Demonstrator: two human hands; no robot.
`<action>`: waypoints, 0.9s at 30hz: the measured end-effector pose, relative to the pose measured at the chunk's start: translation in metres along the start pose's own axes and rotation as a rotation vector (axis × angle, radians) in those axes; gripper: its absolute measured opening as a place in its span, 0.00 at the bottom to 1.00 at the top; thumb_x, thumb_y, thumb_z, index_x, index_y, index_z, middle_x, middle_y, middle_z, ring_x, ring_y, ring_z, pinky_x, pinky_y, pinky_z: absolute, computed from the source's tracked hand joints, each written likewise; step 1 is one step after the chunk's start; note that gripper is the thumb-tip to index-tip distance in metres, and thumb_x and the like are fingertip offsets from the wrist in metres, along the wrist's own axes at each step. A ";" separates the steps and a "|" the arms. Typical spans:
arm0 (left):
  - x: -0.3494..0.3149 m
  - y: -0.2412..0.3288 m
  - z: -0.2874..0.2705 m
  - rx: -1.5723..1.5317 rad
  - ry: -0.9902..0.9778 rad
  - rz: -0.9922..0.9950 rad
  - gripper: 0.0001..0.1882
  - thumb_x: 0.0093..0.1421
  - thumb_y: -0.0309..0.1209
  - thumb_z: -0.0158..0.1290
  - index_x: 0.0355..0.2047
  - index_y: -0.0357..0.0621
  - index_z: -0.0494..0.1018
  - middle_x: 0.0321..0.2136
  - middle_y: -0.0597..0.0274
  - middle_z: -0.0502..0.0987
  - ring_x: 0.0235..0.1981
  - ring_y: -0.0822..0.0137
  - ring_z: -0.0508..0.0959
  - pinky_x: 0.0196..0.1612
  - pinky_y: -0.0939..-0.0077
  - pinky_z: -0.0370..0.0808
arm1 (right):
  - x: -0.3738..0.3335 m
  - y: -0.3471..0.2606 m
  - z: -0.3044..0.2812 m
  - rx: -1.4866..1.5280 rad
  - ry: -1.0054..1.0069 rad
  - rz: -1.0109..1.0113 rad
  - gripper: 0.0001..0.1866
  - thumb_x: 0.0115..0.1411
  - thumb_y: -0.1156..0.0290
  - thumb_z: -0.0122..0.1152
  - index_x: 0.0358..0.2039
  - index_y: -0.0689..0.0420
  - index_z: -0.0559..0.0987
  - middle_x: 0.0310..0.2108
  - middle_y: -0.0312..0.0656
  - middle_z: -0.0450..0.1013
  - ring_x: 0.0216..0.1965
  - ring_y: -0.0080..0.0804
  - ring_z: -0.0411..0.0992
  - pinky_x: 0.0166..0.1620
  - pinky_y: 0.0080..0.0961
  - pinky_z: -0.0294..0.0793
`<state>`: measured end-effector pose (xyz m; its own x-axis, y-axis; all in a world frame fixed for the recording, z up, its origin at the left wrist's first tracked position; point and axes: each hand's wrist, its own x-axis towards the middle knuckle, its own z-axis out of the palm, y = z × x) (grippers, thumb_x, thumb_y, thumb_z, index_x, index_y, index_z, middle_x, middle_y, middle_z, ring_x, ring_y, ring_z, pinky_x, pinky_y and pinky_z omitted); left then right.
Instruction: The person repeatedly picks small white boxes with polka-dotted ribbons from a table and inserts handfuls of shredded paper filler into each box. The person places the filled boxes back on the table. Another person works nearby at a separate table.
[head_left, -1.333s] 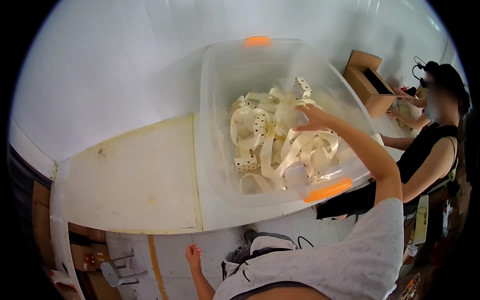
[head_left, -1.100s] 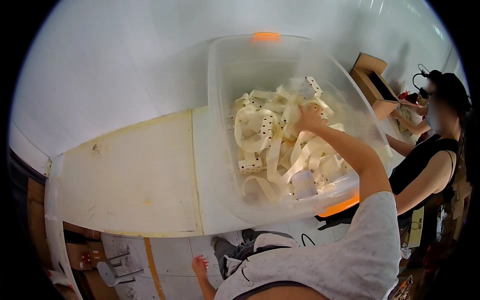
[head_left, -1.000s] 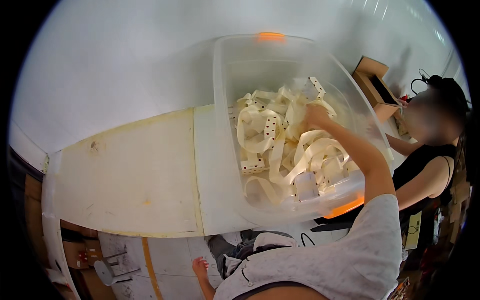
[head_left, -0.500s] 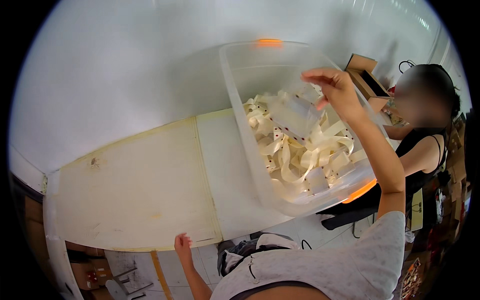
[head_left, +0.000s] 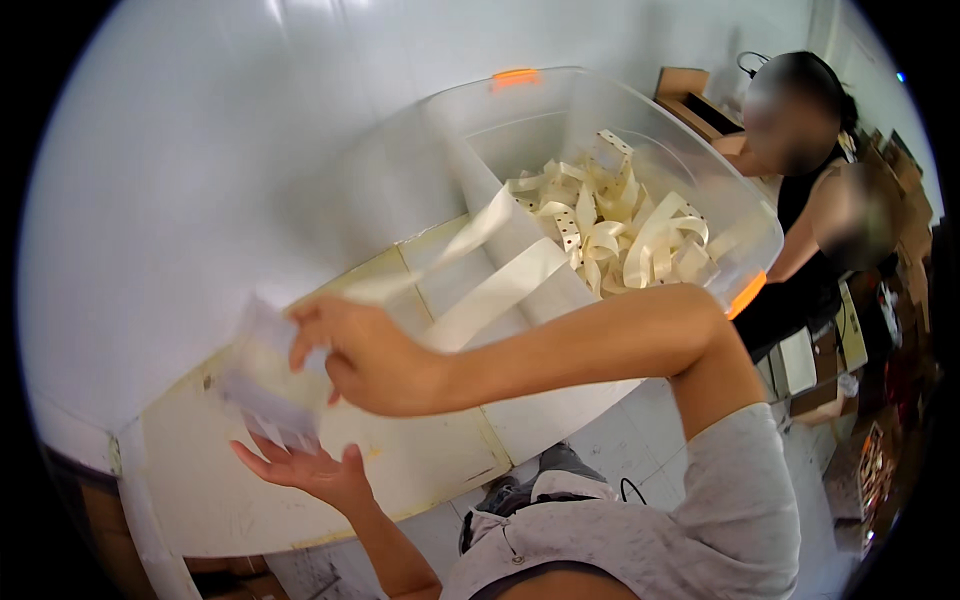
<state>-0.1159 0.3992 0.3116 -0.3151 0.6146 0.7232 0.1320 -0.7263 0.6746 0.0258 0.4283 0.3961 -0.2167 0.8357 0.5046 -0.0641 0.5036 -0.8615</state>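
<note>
My right hand (head_left: 375, 355) reaches across to the left over the table, fingers closed on a blurred, translucent plastic packet (head_left: 265, 375). Two cream ribbons (head_left: 505, 290) stretch from the packet's side back over the wall of a clear plastic bin (head_left: 520, 135). Below the packet, my left hand (head_left: 315, 475) is turned palm up with its fingers spread; whether its fingertips touch the packet is blurred. Inside the bin lies a tangled heap of cream ribbons (head_left: 600, 235), some joined to strips with dark dots.
The pale table (head_left: 410, 440) runs along a white wall. An open cardboard box (head_left: 690, 100) stands behind the bin, which has orange handles (head_left: 748, 295). A person in black (head_left: 810, 230) works at the right, with stacked cartons behind them.
My right hand has swung left from over the bin, pulling a packet and ribbons out of it. My left hand has risen from the table's edge and opened under the packet.
</note>
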 end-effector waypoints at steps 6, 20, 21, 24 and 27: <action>-0.063 -0.095 -0.033 0.087 -0.239 -0.600 0.44 0.43 0.23 0.55 0.58 0.45 0.42 0.56 0.55 0.49 0.55 0.61 0.54 0.52 0.68 0.59 | -0.030 0.123 0.011 -0.453 -0.637 0.458 0.14 0.48 0.75 0.48 0.38 0.57 0.69 0.38 0.53 0.65 0.40 0.49 0.64 0.42 0.37 0.63; -0.221 -0.271 -0.092 0.721 -0.438 -0.745 0.34 0.43 0.23 0.54 0.52 0.36 0.54 0.49 0.48 0.58 0.51 0.51 0.60 0.52 0.63 0.58 | -0.128 -0.063 -0.157 -0.736 -0.200 0.112 0.09 0.52 0.76 0.49 0.36 0.60 0.70 0.34 0.45 0.68 0.37 0.42 0.67 0.38 0.31 0.67; -0.211 -0.268 -0.090 0.678 -0.312 -0.804 0.35 0.43 0.23 0.54 0.52 0.36 0.54 0.50 0.48 0.57 0.51 0.51 0.59 0.53 0.62 0.57 | -0.139 -0.066 -0.170 -0.794 -0.107 0.070 0.09 0.52 0.76 0.49 0.36 0.60 0.71 0.34 0.45 0.68 0.37 0.42 0.67 0.38 0.30 0.67; -0.179 -0.263 -0.075 0.674 -0.331 -0.573 0.36 0.44 0.25 0.54 0.53 0.36 0.51 0.51 0.47 0.56 0.52 0.51 0.58 0.53 0.62 0.57 | -0.176 -0.072 -0.198 -0.942 0.126 0.138 0.09 0.52 0.77 0.50 0.35 0.61 0.71 0.34 0.46 0.68 0.36 0.40 0.67 0.38 0.30 0.67; -0.159 -0.268 -0.052 0.769 -0.609 -0.378 0.31 0.46 0.29 0.54 0.51 0.38 0.56 0.50 0.47 0.58 0.52 0.52 0.57 0.53 0.64 0.57 | -0.207 -0.059 -0.214 -1.127 0.236 0.231 0.07 0.51 0.74 0.51 0.31 0.60 0.72 0.29 0.43 0.69 0.31 0.40 0.68 0.34 0.29 0.67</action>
<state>-0.1501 0.4796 0.0079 0.0374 0.9663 0.2547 0.7519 -0.1951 0.6297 0.2827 0.2723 0.3539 0.0835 0.8930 0.4422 0.8774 0.1446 -0.4575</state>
